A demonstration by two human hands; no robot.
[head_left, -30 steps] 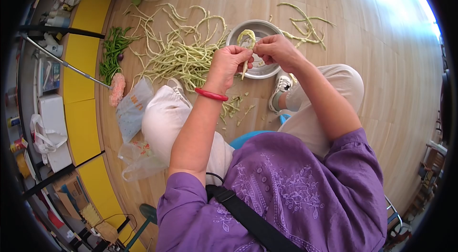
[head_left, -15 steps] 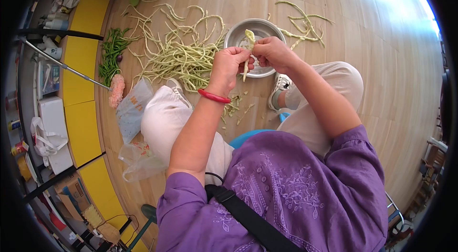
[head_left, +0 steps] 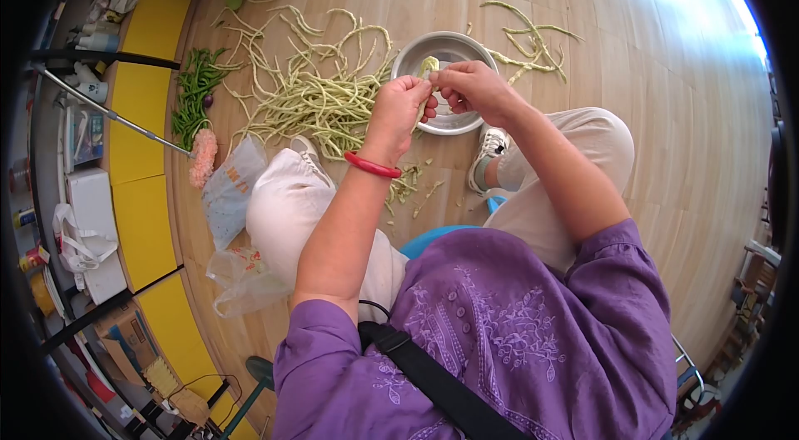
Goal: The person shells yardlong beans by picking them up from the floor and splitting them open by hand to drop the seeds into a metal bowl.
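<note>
Beans, long and pale green, are heaped on the wooden floor beside a round silver metal bowl; above its left edge, partly hidden, a light-green bean piece is pinched by the fingers of left hand and right hand.

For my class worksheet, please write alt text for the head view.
A person's hands hold a pale green bean over a metal bowl on a wood-patterned floor. Left of the bowl lies a heap of long beans, with what look like green peppers farther left.
</note>
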